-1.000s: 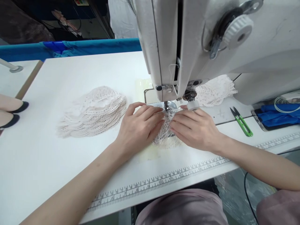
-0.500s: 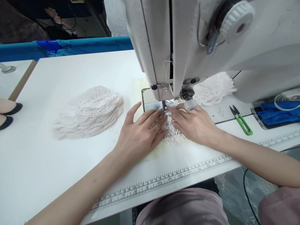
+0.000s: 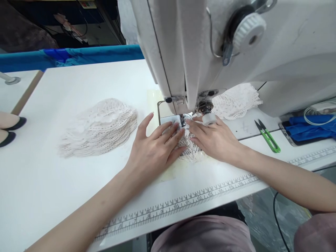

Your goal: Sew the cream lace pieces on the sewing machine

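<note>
Lace piece [image 3: 193,154]: on desk [image 3: 65,182] just before presser foot [image 3: 183,122], under my fingers.
Left hand [image 3: 154,150]: open flat, pressing it.
Right hand [image 3: 215,140]: likewise.
Handling: soft, light, stretchy, I judge; guide by edges.

Bare forearms [image 3: 86,217], dusty-pink garment [image 3: 204,233] below

Lighting: bright, even and diffuse, from overhead; the white tabletop [image 3: 65,182] reads close to overexposed yet without hard glare, and only faint, soft-edged shadows lie under the left hand [image 3: 153,150], the right hand [image 3: 217,141] and the sewing machine [image 3: 288,52]. Far room [image 3: 26,31] at upper left: dim, underexposed, detail lost in shadow. Picture quality: sharp at centre, no motion blur; wide-angle distortion bows the printed ruler strip [image 3: 183,203] and the tabletop's far edge, and the near machine head looms enlarged and slightly soft.
</note>
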`<action>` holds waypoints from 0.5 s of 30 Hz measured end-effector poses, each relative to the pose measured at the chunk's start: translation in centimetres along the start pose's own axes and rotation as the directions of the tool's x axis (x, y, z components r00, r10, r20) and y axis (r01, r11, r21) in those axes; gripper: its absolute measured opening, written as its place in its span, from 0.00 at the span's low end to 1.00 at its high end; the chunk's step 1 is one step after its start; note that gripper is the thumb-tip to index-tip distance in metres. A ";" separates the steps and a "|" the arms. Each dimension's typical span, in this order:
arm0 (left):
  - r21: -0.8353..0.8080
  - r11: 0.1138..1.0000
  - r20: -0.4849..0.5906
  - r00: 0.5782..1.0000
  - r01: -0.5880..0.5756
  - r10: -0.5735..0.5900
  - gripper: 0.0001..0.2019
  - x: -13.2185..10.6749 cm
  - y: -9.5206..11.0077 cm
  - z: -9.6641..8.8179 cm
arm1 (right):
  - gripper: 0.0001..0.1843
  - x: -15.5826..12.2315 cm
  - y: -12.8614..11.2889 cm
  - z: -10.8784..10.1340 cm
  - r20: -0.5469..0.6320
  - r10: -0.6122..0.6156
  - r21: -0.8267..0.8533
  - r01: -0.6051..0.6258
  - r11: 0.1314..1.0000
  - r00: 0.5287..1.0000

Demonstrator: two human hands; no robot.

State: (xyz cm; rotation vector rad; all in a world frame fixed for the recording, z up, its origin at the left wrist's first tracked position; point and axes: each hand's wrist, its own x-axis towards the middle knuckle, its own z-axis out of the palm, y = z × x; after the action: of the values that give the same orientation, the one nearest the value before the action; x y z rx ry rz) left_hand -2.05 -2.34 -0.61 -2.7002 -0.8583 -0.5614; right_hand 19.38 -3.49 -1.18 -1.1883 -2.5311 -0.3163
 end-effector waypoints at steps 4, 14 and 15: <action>0.000 1.000 -0.001 1.000 0.010 -0.010 0.16 0.0 0.0 0.1 | 0.12 -0.1 0.2 0.1 0.002 -0.006 0.016 0.006 1.000 1.000; 0.010 0.999 -0.042 0.998 -0.046 0.047 0.15 -0.1 0.2 -0.3 | 0.11 -0.3 0.1 -0.4 -0.114 -0.088 0.041 0.093 0.995 0.990; 0.000 0.995 -0.051 0.993 -0.102 0.102 0.14 -0.1 0.2 -0.4 | 0.11 -0.4 0.0 -0.5 -0.132 -0.111 0.044 0.118 0.992 0.985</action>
State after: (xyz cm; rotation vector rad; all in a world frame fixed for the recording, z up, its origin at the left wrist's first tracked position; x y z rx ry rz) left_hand -2.14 -2.74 -0.31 -2.7011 -0.7022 -0.6060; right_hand 19.74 -3.90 -0.83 -0.9722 -2.4837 -0.3417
